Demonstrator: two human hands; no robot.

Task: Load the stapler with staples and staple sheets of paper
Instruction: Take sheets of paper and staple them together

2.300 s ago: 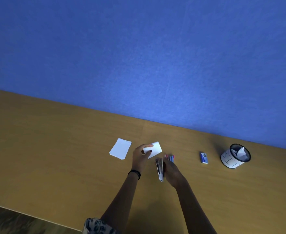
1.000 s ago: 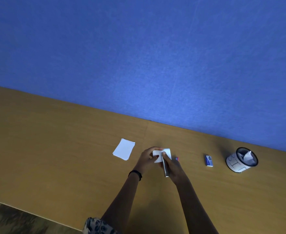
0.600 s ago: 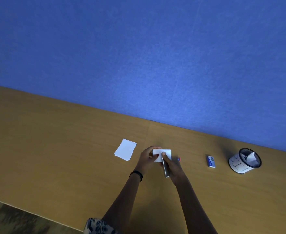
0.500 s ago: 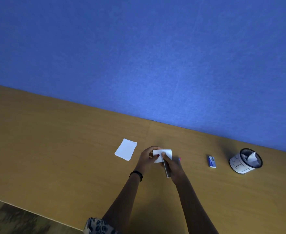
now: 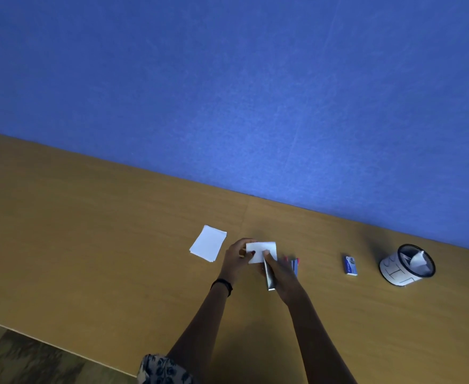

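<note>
**Lower centre of frame, left to right.** A spare stack of paper (image 5: 208, 243) lies flat on the worktop (image 5: 89, 245), just left of the hands and untouched.

The left hand (image 5: 237, 261) pinches the held sheets (image 5: 261, 250) by their left edge, so its grip is closed on paper.

The stapler (image 5: 269, 277) sits immediately right of that pinch. Its long axis runs from the near end up-frame to the sheets' lower edge. Whether the edge sits inside the stapler's mouth cannot be confirmed.

The right hand (image 5: 284, 273) wraps the stapler body with the thumb on top near the paper, so its grip is closed on the tool.

**Judgement:** the right hand is placed to squeeze, and the left need only hold the sheets steady.

**Further right, well apart:** a small blue box (image 5: 350, 265), probably staples, then a white cup (image 5: 394, 273) with crumpled paper inside.

**Surface and room:** the worktop is tan wood-grain. A blue wall (image 5: 227, 92) fills the upper frame, and patterned floor (image 5: 20, 356) shows at lower left.
</note>
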